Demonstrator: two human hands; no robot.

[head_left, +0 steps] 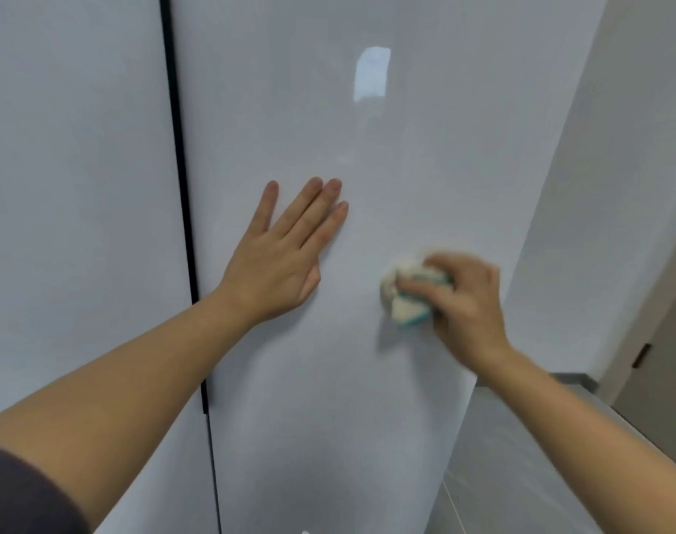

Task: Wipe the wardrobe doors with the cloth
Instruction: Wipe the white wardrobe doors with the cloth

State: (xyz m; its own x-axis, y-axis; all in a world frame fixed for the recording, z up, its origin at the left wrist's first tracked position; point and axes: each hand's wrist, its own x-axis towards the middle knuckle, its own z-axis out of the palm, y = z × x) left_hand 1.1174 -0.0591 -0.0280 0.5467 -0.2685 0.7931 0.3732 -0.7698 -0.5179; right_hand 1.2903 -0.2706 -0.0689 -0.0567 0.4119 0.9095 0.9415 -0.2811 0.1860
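Pressing flat on the right wardrobe door (367, 379), the left hand (278, 260) lies w/ fingers straight & slightly spread, palm against the glossy white panel, holding nothing. Right hand (463, 302) sits lower & further right on the same door, fingers curled round a bunched cloth (401, 298), white w/ a teal edge, which touches the panel; hand & cloth are motion-blurred. Cloth is approx level w/ the left wrist, apart from the left hand, nearer the door's right edge. Left wardrobe door (70, 148) fills the left side, split from the right one by a thin dark gap (178, 148) that the left forearm crosses. A pale rectangular reflection (371, 73) shows high on the right door, above both hands. Dark sleeve (20, 491) at bottom-left corner. Beige wall (617, 129) runs beside the wardrobe on the right; a small dark fitting (641, 354) sits at far right, too small to ID
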